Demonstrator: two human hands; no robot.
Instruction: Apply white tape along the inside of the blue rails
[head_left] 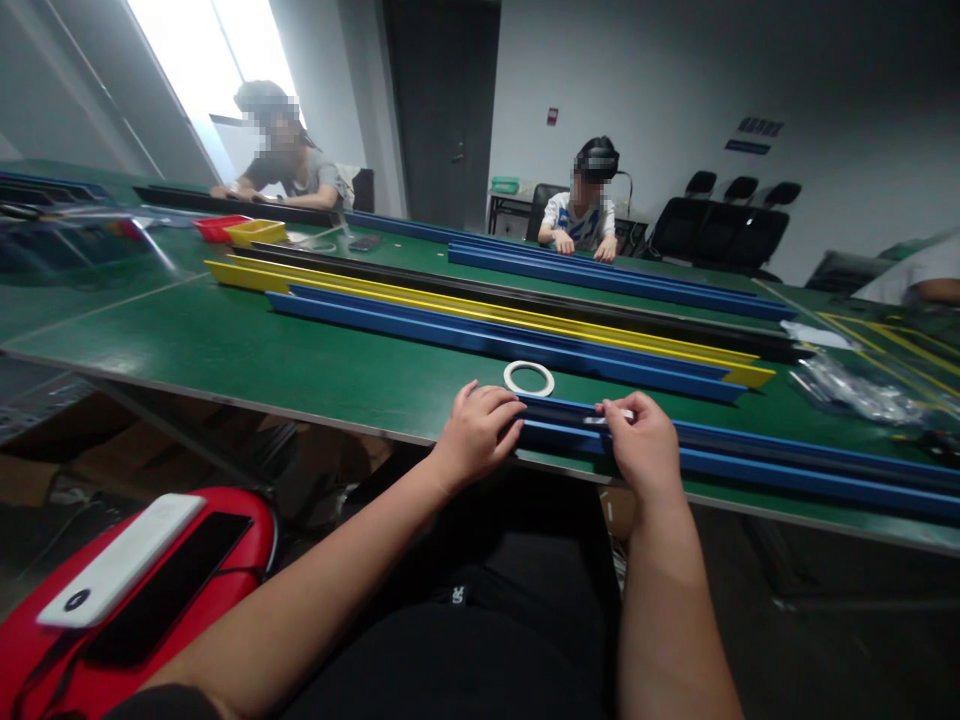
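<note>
A long blue channel-shaped rail (787, 470) with a dark inside lies along the near edge of the green table. At its left end my left hand (484, 430) is closed over it, fingers curled onto the rail. My right hand (641, 440) pinches a small white strip (600, 420) between thumb and fingers, just over the channel. The strip looks like a piece of tape, but its far end is hard to make out. Just beyond my left hand, a roll of white tape (508, 378) lies flat on the table (360, 385).
Beyond lie another blue rail (450, 335), a yellow rail (375, 300) and black rails (600, 312). Clear plastic bags (855, 390) lie to the right. Two co-workers sit across the table. A red stool (247, 540) at my left holds a white power bank (124, 560) and a phone (172, 585).
</note>
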